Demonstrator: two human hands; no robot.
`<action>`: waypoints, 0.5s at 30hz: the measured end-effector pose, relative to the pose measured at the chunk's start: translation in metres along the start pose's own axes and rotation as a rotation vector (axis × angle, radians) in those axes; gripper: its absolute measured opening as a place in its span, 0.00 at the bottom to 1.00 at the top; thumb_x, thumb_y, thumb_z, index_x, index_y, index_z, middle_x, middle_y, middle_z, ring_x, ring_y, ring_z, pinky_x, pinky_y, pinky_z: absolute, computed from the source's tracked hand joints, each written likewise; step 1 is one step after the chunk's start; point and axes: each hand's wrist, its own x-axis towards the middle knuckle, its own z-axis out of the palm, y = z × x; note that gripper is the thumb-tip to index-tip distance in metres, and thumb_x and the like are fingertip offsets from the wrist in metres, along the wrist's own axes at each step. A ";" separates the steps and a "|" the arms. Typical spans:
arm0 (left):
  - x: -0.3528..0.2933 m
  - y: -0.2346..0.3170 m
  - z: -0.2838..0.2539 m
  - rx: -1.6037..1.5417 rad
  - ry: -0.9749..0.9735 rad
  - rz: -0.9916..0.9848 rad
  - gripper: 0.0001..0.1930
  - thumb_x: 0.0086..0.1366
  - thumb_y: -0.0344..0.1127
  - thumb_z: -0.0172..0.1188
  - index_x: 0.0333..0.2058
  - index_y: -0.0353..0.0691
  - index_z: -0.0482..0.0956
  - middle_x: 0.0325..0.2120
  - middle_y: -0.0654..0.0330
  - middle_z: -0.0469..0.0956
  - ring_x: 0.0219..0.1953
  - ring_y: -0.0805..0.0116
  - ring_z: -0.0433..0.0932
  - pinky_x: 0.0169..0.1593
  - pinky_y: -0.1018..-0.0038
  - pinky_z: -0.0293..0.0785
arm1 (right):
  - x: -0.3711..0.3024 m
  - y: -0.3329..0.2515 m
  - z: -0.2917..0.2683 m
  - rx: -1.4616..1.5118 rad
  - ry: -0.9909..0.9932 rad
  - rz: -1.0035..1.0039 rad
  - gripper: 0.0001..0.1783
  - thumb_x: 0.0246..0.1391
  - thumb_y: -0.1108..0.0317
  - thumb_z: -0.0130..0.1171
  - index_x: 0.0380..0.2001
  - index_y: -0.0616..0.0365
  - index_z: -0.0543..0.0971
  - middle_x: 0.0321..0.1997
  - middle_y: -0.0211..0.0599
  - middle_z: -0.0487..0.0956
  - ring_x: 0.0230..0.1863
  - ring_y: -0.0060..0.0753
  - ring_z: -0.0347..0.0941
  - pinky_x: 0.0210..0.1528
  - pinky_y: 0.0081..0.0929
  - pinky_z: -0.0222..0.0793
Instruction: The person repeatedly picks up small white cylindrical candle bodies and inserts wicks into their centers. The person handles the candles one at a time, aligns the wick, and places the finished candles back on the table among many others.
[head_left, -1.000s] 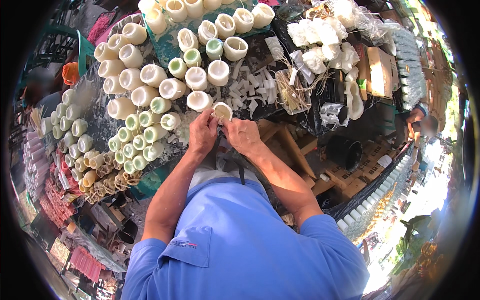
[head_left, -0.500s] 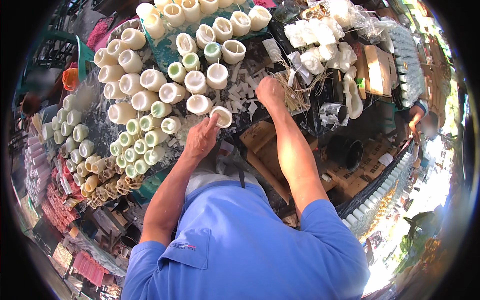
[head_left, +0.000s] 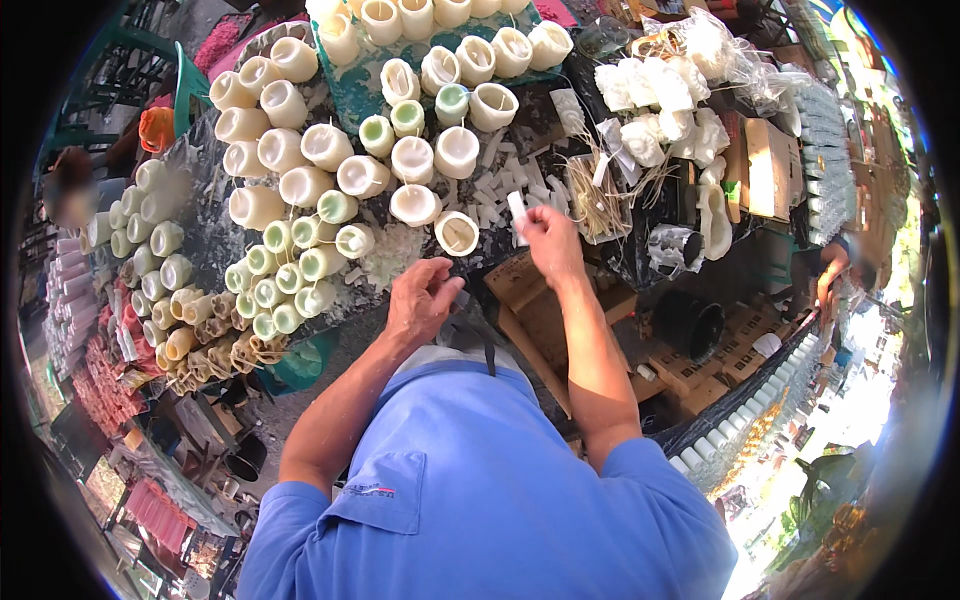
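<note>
My right hand (head_left: 552, 243) pinches a small white wax strip (head_left: 517, 207), which stands up from the fingertips over the near edge of the table. My left hand (head_left: 420, 298) is empty, just below a cream hollow candle (head_left: 457, 234), with its fingers loosely bent and the thumb apart. Loose white wax pieces (head_left: 490, 195) lie in a pile beyond that candle. A bundle of thin straw-coloured wicks (head_left: 597, 195) rests to the right of my right hand.
Rows of cream candles (head_left: 302, 186) and smaller pale green candles (head_left: 288, 277) cover the table to the left. White moulded wax pieces (head_left: 640, 85) are heaped at the far right. Below the edge are an open cardboard box (head_left: 530, 318) and a black bucket (head_left: 690, 315). Another person's arm (head_left: 832, 268) shows at right.
My left hand has come off the rim of the cream candle and drawn back towards me. My right hand has risen from the wax pile with a strip in its fingers. The view has shifted slightly.
</note>
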 end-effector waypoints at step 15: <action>-0.017 0.071 -0.029 -0.294 -0.361 -0.278 0.17 0.75 0.44 0.68 0.47 0.32 0.86 0.27 0.68 0.80 0.29 0.80 0.74 0.33 0.78 0.70 | -0.111 -0.017 -0.011 0.492 -0.429 -0.218 0.18 0.65 0.70 0.74 0.56 0.61 0.86 0.44 0.36 0.90 0.47 0.22 0.85 0.45 0.22 0.82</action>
